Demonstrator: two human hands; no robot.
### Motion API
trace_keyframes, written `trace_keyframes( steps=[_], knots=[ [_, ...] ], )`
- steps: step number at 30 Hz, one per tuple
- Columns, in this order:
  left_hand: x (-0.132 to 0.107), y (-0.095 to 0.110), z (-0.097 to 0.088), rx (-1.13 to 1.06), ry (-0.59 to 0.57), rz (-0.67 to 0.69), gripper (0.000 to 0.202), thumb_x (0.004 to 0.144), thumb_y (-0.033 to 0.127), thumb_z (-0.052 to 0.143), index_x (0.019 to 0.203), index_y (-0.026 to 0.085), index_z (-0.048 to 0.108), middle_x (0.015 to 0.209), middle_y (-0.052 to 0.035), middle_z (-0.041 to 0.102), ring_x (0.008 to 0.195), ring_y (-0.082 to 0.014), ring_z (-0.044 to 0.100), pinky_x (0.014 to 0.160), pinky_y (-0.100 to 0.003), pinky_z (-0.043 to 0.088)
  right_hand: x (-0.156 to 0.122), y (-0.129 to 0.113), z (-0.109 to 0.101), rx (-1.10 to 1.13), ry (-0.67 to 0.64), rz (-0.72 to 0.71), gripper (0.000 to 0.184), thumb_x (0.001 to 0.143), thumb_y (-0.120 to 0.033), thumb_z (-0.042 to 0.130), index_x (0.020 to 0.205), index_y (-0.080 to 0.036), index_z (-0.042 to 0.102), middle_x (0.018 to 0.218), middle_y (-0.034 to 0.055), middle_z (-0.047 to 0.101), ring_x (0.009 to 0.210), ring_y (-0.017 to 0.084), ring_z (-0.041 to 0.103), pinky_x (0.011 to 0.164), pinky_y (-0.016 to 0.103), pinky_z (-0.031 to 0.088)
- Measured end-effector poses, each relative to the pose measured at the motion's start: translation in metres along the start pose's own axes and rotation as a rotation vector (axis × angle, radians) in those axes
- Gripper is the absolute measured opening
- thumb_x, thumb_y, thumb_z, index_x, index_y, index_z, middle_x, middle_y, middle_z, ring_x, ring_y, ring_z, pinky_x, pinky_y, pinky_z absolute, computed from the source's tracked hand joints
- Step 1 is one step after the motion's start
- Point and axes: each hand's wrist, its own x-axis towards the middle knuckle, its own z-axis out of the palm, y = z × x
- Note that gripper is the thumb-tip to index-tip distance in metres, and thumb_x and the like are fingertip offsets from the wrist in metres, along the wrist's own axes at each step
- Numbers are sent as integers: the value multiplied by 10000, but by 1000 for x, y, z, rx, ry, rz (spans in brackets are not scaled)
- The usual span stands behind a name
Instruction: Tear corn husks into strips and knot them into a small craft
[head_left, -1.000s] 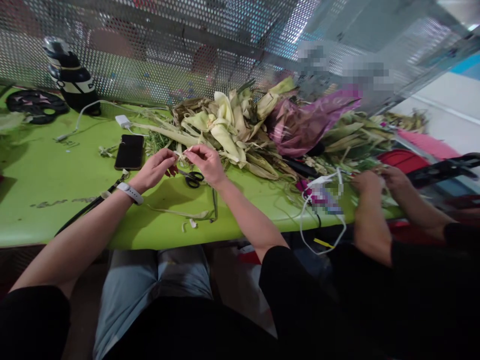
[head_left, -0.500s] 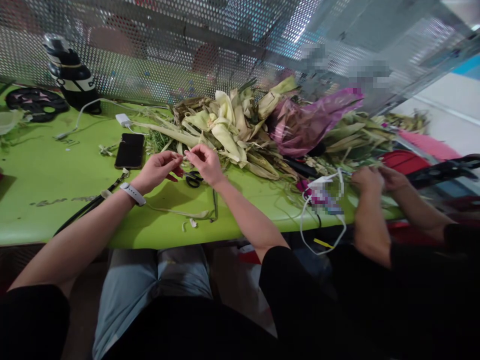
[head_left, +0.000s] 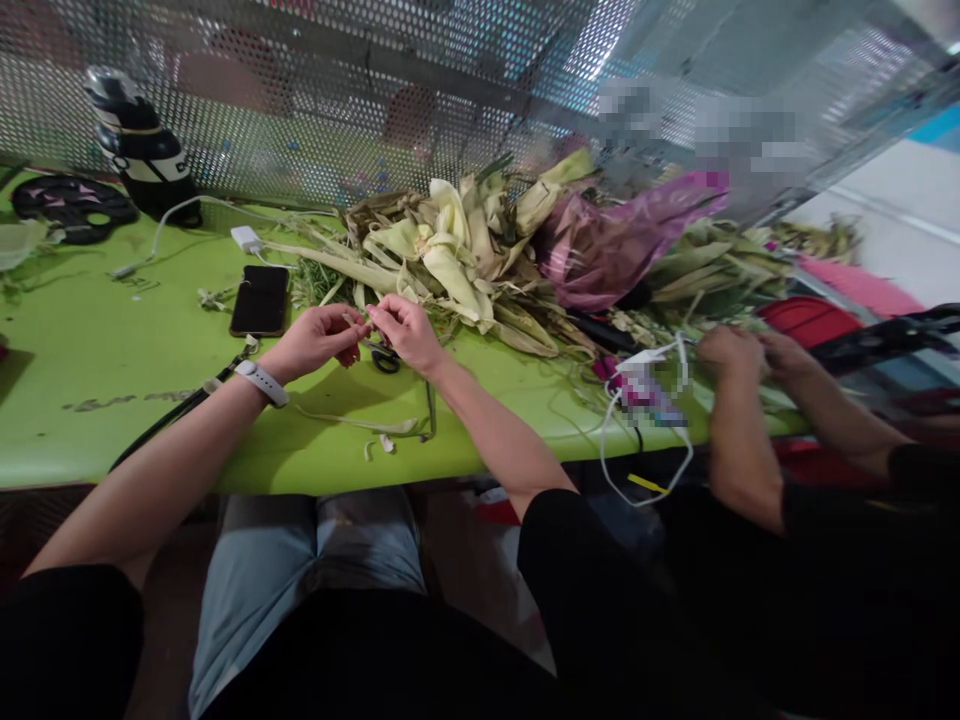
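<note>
Over the green table (head_left: 112, 400), my left hand (head_left: 319, 340) and my right hand (head_left: 405, 330) meet fingertip to fingertip. Both pinch a thin pale husk strip (head_left: 363, 323) between them. A white watch sits on my left wrist. Black scissors (head_left: 385, 358) lie on the table just under my right hand. Right behind my hands rises a pile of pale corn husks (head_left: 457, 255).
A black phone (head_left: 259, 300) and a white charger with cable (head_left: 245, 239) lie left of the husks. Loose husk strips (head_left: 360, 428) lie near the front edge. A pink plastic bag (head_left: 607, 250) tops the pile. Another person's hands (head_left: 742, 355) work at the right. A perforated metal screen (head_left: 300, 110) backs the table.
My two hands have drawn slightly closer together and dropped a little toward the table, still pinching the strip. The other person's hands shifted slightly.
</note>
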Motion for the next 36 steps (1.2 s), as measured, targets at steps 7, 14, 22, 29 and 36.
trace_keyframes(
  steps=[7, 14, 22, 29, 36],
  knots=[
    [-1, -3, 2, -107, 74, -52, 380, 786, 479, 774, 867, 131, 645, 629, -18, 666, 545, -104, 630, 548, -225, 541, 3, 0, -10, 66, -38, 111, 488, 869, -655, 575, 704, -201, 506, 539, -53, 488, 477, 81, 439, 473, 231, 348],
    [1, -11, -3, -211, 121, -29, 370, 780, 464, 787, 923, 150, 654, 681, -4, 639, 567, -81, 580, 523, -206, 467, -3, -5, -7, 83, -255, 189, 332, 881, -491, 607, 766, -182, 573, 599, -33, 574, 527, 89, 516, 502, 221, 414],
    [0, -7, 0, -206, 111, 4, 290, 861, 416, 714, 875, 158, 583, 647, 14, 584, 533, -72, 537, 483, -190, 431, -6, -4, 2, 116, -216, 174, 280, 904, -432, 563, 761, -195, 517, 559, -57, 515, 460, 72, 431, 451, 218, 345],
    [2, -8, 1, -96, 108, 71, 283, 894, 417, 675, 864, 166, 550, 606, 19, 572, 492, -80, 522, 485, -210, 452, -6, 8, 5, -19, -165, 55, 348, 908, -507, 546, 738, -209, 487, 553, -61, 467, 471, 77, 391, 474, 226, 329],
    [1, -10, 6, 156, 213, 130, 188, 900, 352, 645, 919, 186, 560, 658, 1, 616, 522, -106, 565, 495, -219, 454, -11, 4, 6, -148, -118, -88, 340, 921, -467, 510, 701, -209, 491, 560, -52, 428, 512, 92, 354, 510, 246, 303]
  ],
)
